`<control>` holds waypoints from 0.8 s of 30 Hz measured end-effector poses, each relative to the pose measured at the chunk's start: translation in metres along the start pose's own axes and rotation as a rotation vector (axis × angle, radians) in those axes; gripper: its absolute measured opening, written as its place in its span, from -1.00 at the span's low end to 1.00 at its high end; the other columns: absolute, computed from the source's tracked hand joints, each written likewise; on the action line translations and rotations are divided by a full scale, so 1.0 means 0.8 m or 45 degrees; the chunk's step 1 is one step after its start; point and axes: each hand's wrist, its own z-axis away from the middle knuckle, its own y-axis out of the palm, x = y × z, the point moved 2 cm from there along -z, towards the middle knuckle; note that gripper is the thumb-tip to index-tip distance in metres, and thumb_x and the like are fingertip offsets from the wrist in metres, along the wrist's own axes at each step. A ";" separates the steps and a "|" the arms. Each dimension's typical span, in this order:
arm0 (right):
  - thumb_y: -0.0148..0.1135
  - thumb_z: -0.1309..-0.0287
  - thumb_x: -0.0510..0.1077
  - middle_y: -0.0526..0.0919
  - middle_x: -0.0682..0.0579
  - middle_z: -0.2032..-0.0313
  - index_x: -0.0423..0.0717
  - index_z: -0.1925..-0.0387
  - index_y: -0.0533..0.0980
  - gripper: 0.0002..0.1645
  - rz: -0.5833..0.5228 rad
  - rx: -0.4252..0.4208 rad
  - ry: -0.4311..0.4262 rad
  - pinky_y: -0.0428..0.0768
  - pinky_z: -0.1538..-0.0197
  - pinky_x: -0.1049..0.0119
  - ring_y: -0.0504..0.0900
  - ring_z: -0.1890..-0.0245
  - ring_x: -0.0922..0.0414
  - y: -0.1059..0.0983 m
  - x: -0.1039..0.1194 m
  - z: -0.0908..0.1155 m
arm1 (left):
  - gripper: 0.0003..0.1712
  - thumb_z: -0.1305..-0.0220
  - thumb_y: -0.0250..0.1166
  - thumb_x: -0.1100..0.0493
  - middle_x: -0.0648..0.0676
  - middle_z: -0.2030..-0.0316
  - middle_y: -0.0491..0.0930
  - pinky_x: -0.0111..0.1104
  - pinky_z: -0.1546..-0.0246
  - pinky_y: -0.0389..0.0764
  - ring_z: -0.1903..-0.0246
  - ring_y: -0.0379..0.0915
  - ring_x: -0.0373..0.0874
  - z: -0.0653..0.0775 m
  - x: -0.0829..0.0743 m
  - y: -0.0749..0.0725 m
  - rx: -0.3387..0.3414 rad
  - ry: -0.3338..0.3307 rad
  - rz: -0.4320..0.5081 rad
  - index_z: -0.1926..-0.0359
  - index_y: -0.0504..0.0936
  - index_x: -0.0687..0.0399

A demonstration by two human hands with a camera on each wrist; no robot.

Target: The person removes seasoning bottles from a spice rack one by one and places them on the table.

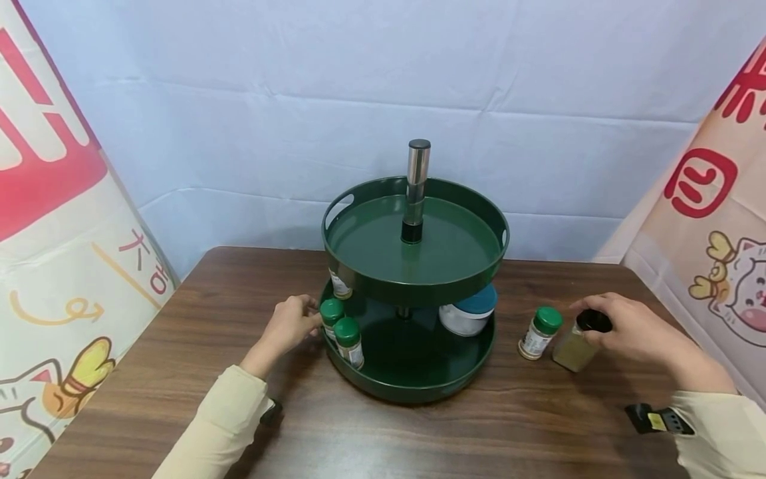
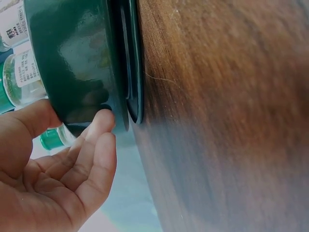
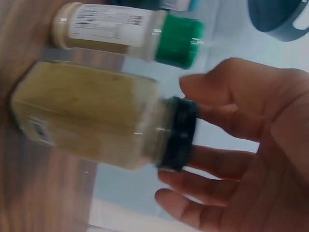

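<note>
A dark green two-tier round tray stand point(image 1: 413, 293) is on the table. My left hand point(image 1: 292, 324) is at the left side of its lower tray point(image 1: 413, 391), with the thumb point(image 2: 43, 118) at the rim and loosely bent fingers point(image 2: 101, 150) along the outer wall. My right hand point(image 1: 628, 329) is around the black lid of a spice jar point(image 1: 574, 351) filled with tan powder, its fingers curved about the lid. Just left of that jar stands a green-capped spice bottle point(image 1: 538, 334). Both containers appear upright on the table.
The lower tray carries green-capped bottles point(image 1: 348, 340) at its left and a blue-lidded white tub point(image 1: 467, 316) at its right. A metal post point(image 1: 417, 169) rises through the upper tray point(image 1: 377, 233). Printed cloths point(image 1: 66, 219) hang at both sides of the wooden table point(image 1: 526, 426).
</note>
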 end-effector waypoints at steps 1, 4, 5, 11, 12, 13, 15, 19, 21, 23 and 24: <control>0.39 0.10 -0.21 0.51 -0.27 0.19 -0.29 0.10 0.53 -0.54 0.006 0.009 0.003 0.46 0.30 -0.04 0.51 0.22 -0.18 -0.002 0.001 0.000 | -0.73 -0.13 0.19 0.26 0.02 0.53 0.60 -0.30 0.49 0.49 0.58 0.54 -0.14 0.000 0.000 0.000 -0.001 -0.002 -0.002 0.15 0.56 0.34; 0.39 0.10 -0.18 0.51 -0.27 0.17 -0.30 0.09 0.52 -0.52 0.016 0.024 -0.004 0.46 0.29 -0.04 0.51 0.20 -0.19 -0.008 0.005 0.000 | -0.73 -0.13 0.19 0.27 0.02 0.53 0.59 -0.30 0.50 0.49 0.58 0.54 -0.14 0.000 0.000 0.000 -0.004 -0.009 -0.006 0.15 0.56 0.34; 0.38 0.09 -0.18 0.52 -0.26 0.17 -0.29 0.09 0.53 -0.53 0.015 0.026 -0.007 0.46 0.29 -0.04 0.51 0.20 -0.18 -0.009 0.006 0.000 | -0.73 -0.13 0.19 0.27 0.02 0.53 0.59 -0.30 0.49 0.49 0.58 0.54 -0.14 0.000 0.000 0.000 -0.005 -0.011 -0.007 0.15 0.56 0.34; 0.37 0.05 -0.18 0.51 -0.25 0.13 -0.25 0.09 0.54 -0.57 -0.016 0.049 0.003 0.45 0.25 -0.06 0.48 0.12 -0.23 -0.011 0.015 -0.002 | -0.71 -0.15 0.21 0.24 0.04 0.50 0.61 -0.28 0.45 0.51 0.57 0.55 -0.14 0.001 -0.002 -0.001 -0.009 0.001 -0.004 0.14 0.55 0.35; 0.37 0.06 -0.18 0.51 -0.26 0.13 -0.25 0.10 0.54 -0.57 -0.018 0.047 0.003 0.45 0.24 -0.07 0.47 0.11 -0.24 -0.011 0.017 -0.002 | -0.71 -0.15 0.21 0.24 0.04 0.50 0.61 -0.27 0.45 0.51 0.57 0.55 -0.14 0.001 -0.002 -0.001 -0.008 0.002 -0.003 0.13 0.55 0.36; 0.37 0.05 -0.18 0.51 -0.27 0.13 -0.26 0.10 0.54 -0.57 -0.018 0.044 -0.001 0.45 0.23 -0.09 0.47 0.11 -0.25 -0.012 0.019 -0.002 | -0.70 -0.15 0.20 0.24 0.04 0.49 0.61 -0.27 0.44 0.51 0.57 0.55 -0.14 0.001 -0.002 -0.001 -0.006 0.002 -0.003 0.13 0.55 0.36; 0.37 0.05 -0.18 0.50 -0.28 0.11 -0.26 0.10 0.54 -0.57 -0.017 0.034 -0.004 0.44 0.21 -0.12 0.46 0.09 -0.27 -0.013 0.023 -0.002 | -0.70 -0.15 0.21 0.24 0.04 0.49 0.61 -0.27 0.44 0.51 0.57 0.55 -0.14 0.001 -0.002 -0.001 -0.004 -0.002 -0.003 0.13 0.55 0.36; 0.35 0.05 -0.20 0.50 -0.27 0.12 -0.26 0.10 0.54 -0.59 -0.024 0.031 -0.015 0.44 0.20 -0.12 0.47 0.10 -0.26 -0.014 0.032 -0.003 | -0.71 -0.15 0.21 0.24 0.03 0.51 0.61 -0.28 0.45 0.50 0.57 0.55 -0.13 0.001 -0.003 -0.001 -0.001 -0.013 -0.004 0.13 0.55 0.35; 0.35 0.06 -0.21 0.51 -0.26 0.13 -0.26 0.11 0.54 -0.59 -0.024 0.031 -0.017 0.45 0.21 -0.11 0.48 0.10 -0.25 -0.014 0.037 -0.004 | -0.71 -0.15 0.21 0.24 0.03 0.51 0.60 -0.28 0.47 0.50 0.57 0.55 -0.12 0.002 -0.003 -0.001 0.002 -0.011 -0.001 0.13 0.55 0.35; 0.35 0.06 -0.20 0.51 -0.25 0.13 -0.28 0.11 0.53 -0.57 -0.028 0.033 -0.018 0.45 0.20 -0.11 0.48 0.10 -0.24 -0.014 0.041 -0.003 | -0.71 -0.15 0.21 0.24 0.04 0.51 0.60 -0.29 0.48 0.50 0.56 0.55 -0.12 0.002 -0.003 0.000 0.005 -0.007 0.004 0.13 0.55 0.36; 0.35 0.06 -0.20 0.51 -0.25 0.13 -0.30 0.10 0.52 -0.56 -0.033 0.036 -0.019 0.45 0.19 -0.12 0.47 0.09 -0.24 -0.014 0.043 -0.003 | -0.71 -0.15 0.21 0.24 0.04 0.51 0.60 -0.29 0.48 0.50 0.56 0.55 -0.12 0.002 -0.004 0.000 0.006 -0.005 0.004 0.13 0.55 0.36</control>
